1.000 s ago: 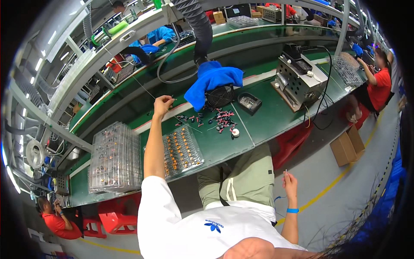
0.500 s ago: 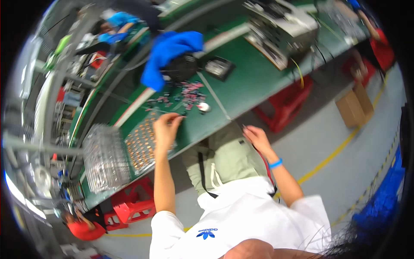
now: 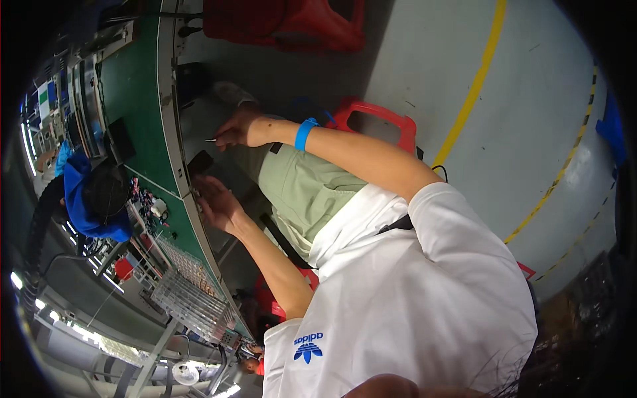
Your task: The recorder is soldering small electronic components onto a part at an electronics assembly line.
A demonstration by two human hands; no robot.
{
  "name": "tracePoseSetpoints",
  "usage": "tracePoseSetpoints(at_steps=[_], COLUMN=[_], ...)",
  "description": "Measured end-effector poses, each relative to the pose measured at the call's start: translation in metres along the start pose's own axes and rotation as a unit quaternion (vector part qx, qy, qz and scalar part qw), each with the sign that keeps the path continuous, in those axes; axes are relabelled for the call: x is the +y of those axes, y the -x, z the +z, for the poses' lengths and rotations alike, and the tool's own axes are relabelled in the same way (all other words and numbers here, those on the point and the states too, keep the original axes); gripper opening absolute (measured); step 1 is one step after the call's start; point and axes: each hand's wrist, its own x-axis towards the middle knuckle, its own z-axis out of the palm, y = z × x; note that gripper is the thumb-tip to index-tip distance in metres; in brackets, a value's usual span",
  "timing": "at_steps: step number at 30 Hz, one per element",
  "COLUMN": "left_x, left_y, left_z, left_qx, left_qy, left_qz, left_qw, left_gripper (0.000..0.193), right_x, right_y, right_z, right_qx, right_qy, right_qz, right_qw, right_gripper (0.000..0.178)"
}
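My right hand (image 3: 244, 128), with a blue band on its wrist, is over my lap just off the table edge. Its fingers pinch a thin silver-tipped piece (image 3: 211, 140), too small to name. At the edge of the green table (image 3: 142, 86) is my left hand (image 3: 220, 204), its thumb and fingers curled toward each other. Whatever they hold, if anything, is too small to make out. Beyond the left hand, small pink and black parts (image 3: 142, 196) lie in a heap beside a white round item (image 3: 158, 207). A dark flat object (image 3: 200, 162) shows between the hands.
Stacked clear plastic trays (image 3: 189, 298) stand on the table, with a tray of orange-brown parts (image 3: 192, 268) beside them. Blue cloth (image 3: 83, 199) covers a black object. Red plastic stools (image 3: 381, 119) are behind and beside me. A yellow line (image 3: 474, 86) crosses the grey floor.
The view has swung round, so the table now runs down the left side. My left hand has come back from the parts to the table edge; both hands are closer together.
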Motion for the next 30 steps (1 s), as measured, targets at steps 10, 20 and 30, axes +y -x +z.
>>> tracePoseSetpoints(at_steps=[10, 20, 30], left_x=[0.015, 0.013, 0.0], left_y=[-0.003, -0.008, 0.044], left_z=[-0.04, -0.075, 0.006], left_qx=[0.009, -0.008, 0.078], left_qy=[0.001, 0.014, -0.338], left_qz=[0.035, 0.049, -0.079], left_qw=[0.999, 0.999, 0.935], left_gripper=[0.026, 0.03, 0.041], right_x=[-0.036, -0.044, -0.324], right_y=[-0.02, -0.013, -0.044], right_z=[0.002, -0.002, -0.113], right_qx=[0.006, 0.009, 0.063], right_qy=[-0.175, 0.075, -0.039], right_qz=[0.01, -0.005, -0.086], right_qw=[0.985, 0.997, 0.994], right_gripper=[0.02, 0.028, 0.046])
